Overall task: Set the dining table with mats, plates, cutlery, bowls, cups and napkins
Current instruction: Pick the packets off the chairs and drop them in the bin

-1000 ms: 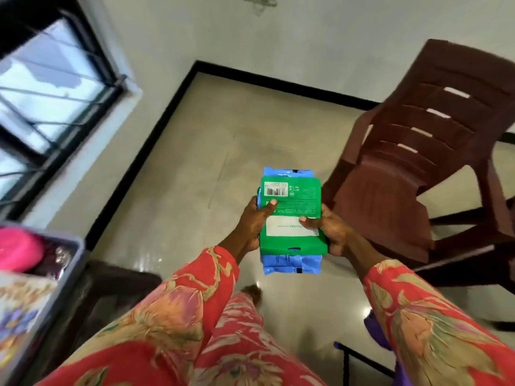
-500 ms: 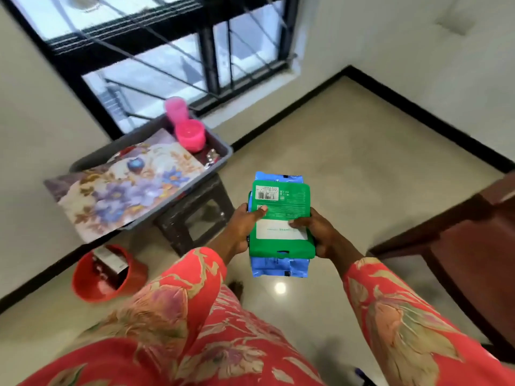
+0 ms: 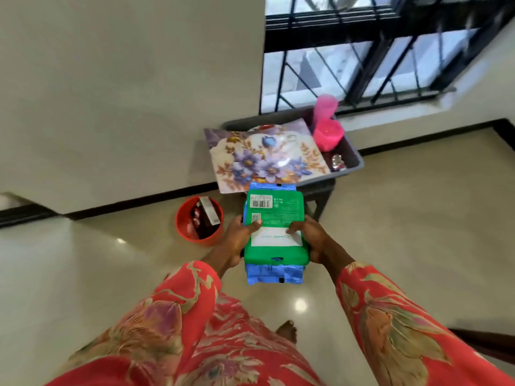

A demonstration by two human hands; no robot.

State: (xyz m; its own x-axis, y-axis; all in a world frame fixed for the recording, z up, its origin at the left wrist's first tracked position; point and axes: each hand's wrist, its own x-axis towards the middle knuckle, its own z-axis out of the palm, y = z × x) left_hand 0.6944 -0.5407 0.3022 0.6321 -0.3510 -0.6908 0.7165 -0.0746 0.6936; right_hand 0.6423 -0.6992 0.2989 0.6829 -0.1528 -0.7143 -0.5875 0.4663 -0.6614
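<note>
Left hand (image 3: 239, 237): centre of the frame, gripping the left edge of the stacked packs, thumb curled over the top of the green one.
Right hand (image 3: 312, 240): just right of centre, gripping the right edge of the same stack, thumb pressed on the white label.
Green pack (image 3: 274, 227): on top of the stack, barcode side up, held between both hands above the floor.
Blue pack (image 3: 274, 274): directly under the green pack, its ends showing above and below it.
Grey tub (image 3: 349, 154): upper middle of the frame, just beyond the packs, resting on a dark stool (image 3: 320, 199) below the window (image 3: 362, 51).
Floral mat (image 3: 264, 157): lying across the tub's left part, overhanging its near-left rim.
Pink cups (image 3: 327, 126): at the tub's far right end, one tall, one wider in front of it.
Red bucket (image 3: 199, 221): on the floor left of the hands, by the wall, with small boxes inside.
Sleeves (image 3: 390, 316): red floral, filling the lower frame.
</note>
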